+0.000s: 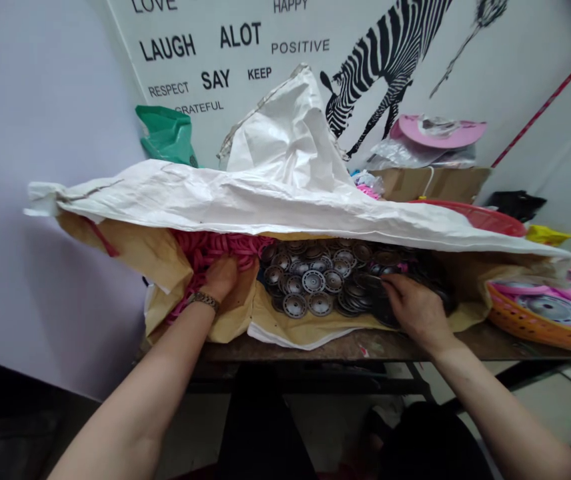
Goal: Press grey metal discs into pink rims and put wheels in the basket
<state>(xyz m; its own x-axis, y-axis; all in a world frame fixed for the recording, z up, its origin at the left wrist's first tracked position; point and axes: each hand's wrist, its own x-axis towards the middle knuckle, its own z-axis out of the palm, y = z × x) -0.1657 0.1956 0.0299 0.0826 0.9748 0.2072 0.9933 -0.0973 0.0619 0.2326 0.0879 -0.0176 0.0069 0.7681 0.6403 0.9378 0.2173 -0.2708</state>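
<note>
Under the white sack flap, our left hand (220, 277) lies curled on the pink rings (205, 250), fingers dug in & the bracelet wrist resting on the brown paper lining (165, 267), while our right hand (413, 307) is spread flat on the grey wheel discs (315, 280), fingertips at a disc edge, apparently to pick one. Both heaps lie in the opened white sack (275, 200) on the desk (355, 347), the paper fold btw them keeping pink & grey apart. Orange basket (530, 330) w/ pink-and-grey wheel parts sits just right of the sack; red basket (485, 219) behind it.

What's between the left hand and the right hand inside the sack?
Head view: a fold of tan sack lining, then a heap of grey wheel discs. Left hand rests on pink rings; right hand on the discs.
</note>
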